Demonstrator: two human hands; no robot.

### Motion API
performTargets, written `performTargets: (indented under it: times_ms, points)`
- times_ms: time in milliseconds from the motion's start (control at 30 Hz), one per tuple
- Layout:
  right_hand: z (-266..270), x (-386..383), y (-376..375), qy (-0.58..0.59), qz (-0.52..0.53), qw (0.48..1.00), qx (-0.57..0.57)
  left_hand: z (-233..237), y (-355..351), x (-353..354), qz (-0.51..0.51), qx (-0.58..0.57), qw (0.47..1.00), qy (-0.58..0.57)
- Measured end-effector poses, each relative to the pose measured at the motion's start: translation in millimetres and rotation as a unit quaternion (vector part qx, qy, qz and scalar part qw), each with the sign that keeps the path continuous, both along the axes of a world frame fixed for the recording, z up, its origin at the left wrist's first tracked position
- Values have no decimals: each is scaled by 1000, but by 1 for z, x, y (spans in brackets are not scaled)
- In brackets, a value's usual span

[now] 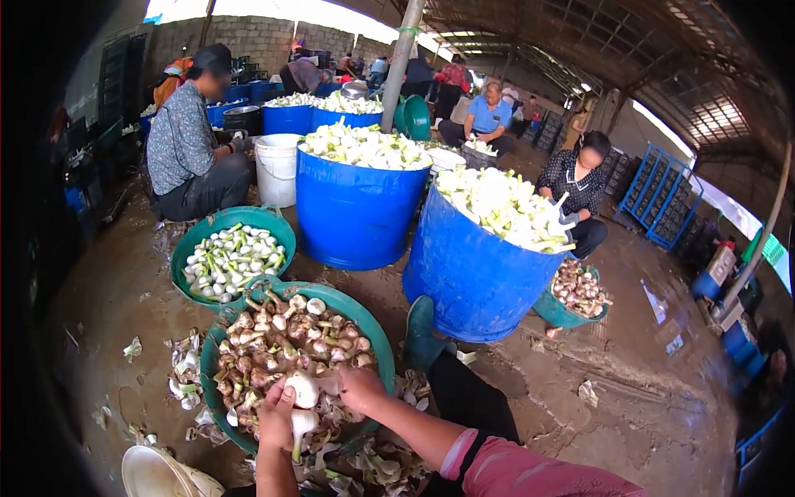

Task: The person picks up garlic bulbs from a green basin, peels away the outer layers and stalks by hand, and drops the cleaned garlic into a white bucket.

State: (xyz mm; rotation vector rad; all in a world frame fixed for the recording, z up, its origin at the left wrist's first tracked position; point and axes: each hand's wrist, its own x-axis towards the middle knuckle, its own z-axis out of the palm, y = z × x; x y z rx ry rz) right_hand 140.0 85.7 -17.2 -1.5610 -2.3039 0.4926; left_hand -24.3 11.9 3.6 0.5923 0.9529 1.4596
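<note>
My left hand [277, 414] is closed around a peeled white garlic bulb [304, 390] above the near side of a green basin [383, 341]. Just below the bulb, a white piece with a green stem end [304, 424] shows beside my fingers. Close to the bulb's right side, my right hand [361, 389] has its fingers curled in a grip; I cannot tell what it holds. The basin is heaped with brown, unpeeled garlic bulbs [286, 344] with stems. Loose skins [335, 418] lie under my hands.
Behind stands a second green basin [180, 267] of peeled garlic. Blue drums [484, 277] piled with white garlic rise ahead. A white bucket [137, 472] sits at lower left. People work seated around, one person [189, 137] at left, another [580, 178] at right. Skins litter the floor.
</note>
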Motion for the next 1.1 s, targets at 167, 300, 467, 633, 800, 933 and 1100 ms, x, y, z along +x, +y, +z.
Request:
performTargets:
  times_ms: [167,300,467,633,800,933,1100]
  points:
    - [-21,21,22,-7,8,992,-122,22,-8,-3,8,-54,998,-17]
    - [28,17,16,160,161,972,-64,2,-3,-18,-95,-5,995,-35]
    - [59,8,2,69,348,934,-33,3,-5,-10,-121,24,992,-14]
    - [59,11,-14,-18,305,952,-13,7,-10,-9,-119,84,923,355]
    - [57,13,-27,20,231,972,-29,7,-14,0,-95,91,877,463]
    - [82,7,-33,87,118,953,-266,16,-18,3,-47,154,863,478]
    - [57,13,-25,127,122,911,-373,-5,-21,1,-42,150,800,579]
